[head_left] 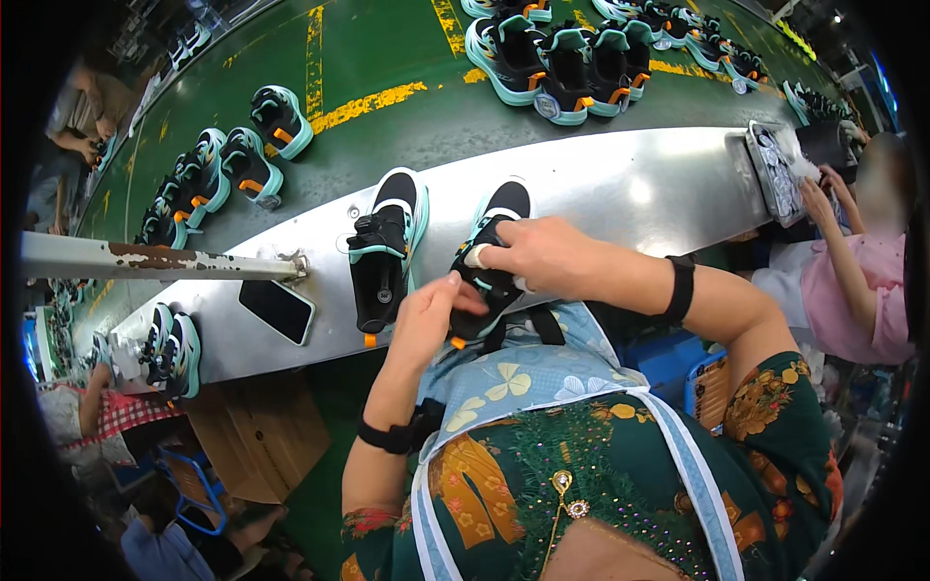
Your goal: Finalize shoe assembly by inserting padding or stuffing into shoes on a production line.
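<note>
two hands on a black and teal shoe at the steel ledge

much of the frame's rim is black and the far corners are blurred, so the co-workers at the edges are hard to make out. the green conveyor belt (387, 58), matte with worn yellow markings, carries rows of teal-soled shoes (562, 58), several cut off by the top edge. below it runs a smooth, shiny metal ledge (630, 184), curved by the lens. a flat dark phone (278, 310) lies on it at left. a second shoe (386, 252) rests untouched on the ledge. just beside it is the held shoe (492, 266), black padded upper, teal sole, its heel end hidden by the hands. the right hand (542, 257) is closed over its middle; the left hand (426, 315) clasps the near end, fingers curled round it.
</note>
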Demonstrator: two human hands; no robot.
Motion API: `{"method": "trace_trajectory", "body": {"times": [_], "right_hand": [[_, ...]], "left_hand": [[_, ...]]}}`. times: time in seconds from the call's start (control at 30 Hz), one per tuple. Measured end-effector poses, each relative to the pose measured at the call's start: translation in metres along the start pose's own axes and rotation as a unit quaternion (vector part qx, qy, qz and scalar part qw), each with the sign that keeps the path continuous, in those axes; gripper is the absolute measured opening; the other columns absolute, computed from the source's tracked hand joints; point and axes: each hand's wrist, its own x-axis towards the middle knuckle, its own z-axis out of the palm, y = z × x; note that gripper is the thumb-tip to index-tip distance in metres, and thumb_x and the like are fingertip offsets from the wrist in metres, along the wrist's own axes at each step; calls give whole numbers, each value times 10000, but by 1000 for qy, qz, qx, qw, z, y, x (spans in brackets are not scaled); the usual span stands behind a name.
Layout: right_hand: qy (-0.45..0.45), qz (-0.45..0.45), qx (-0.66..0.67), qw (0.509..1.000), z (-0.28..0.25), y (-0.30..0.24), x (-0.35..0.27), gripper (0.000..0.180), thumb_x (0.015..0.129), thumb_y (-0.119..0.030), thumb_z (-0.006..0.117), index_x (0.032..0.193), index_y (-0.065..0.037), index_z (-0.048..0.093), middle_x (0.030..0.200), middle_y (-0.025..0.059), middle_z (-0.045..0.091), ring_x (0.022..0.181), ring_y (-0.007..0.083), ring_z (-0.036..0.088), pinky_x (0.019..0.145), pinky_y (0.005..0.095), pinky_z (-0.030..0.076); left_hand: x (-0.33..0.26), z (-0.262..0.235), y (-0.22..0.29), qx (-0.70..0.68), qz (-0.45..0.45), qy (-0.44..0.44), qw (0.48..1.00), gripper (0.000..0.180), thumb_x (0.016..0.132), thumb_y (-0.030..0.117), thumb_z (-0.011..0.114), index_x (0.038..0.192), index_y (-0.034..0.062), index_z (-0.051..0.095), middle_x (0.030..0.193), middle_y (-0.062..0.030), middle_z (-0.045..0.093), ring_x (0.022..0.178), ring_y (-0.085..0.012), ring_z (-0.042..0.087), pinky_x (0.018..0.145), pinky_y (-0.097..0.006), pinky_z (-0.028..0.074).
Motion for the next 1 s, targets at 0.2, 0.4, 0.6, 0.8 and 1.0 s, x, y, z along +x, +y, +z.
{"method": "trace_trajectory", "body": {"times": [0.2,0.4,0.6,0.8,1.0], "right_hand": [[-53,-32,64,996,-5,9,14,501,740,-17,661,1225,-116,581,912,147,574,841,330,626,712,387,510],[28,30,81,996,-1,-2,10,388,826,-14,628,1195,-136,649,946,148,649,887,299,639,811,364,501],[30,-11,234,972,-19,11,29,382,811,-35,622,1174,-150,658,890,150,620,832,328,618,741,397,495],[65,24,97,993,20,2,56,343,810,-160,683,1151,-137,656,815,136,595,807,321,615,712,405,488],[85,-23,177,980,-11,-5,77,271,792,-198,707,1046,-116,660,769,134,607,775,336,626,683,433,486]], "left_hand": [[-6,16,-15,24,39,-34,998,293,974,253,535,1090,26,680,960,-71,721,709,-44,537,640,-203,416],[1,23,-13,56,22,-39,997,299,972,233,535,1165,45,664,1038,-46,717,629,-27,456,583,-185,390],[-5,8,0,-135,-49,-67,987,412,966,387,519,970,-10,630,1068,-138,698,529,-74,554,442,-201,362],[10,-11,-19,-62,-15,-26,998,368,994,316,482,1012,-32,601,1084,-167,690,469,-98,543,409,-200,365],[1,-31,-6,-57,-3,-20,998,353,1000,294,466,982,-30,603,1075,-153,696,472,-94,553,404,-197,361]]}}
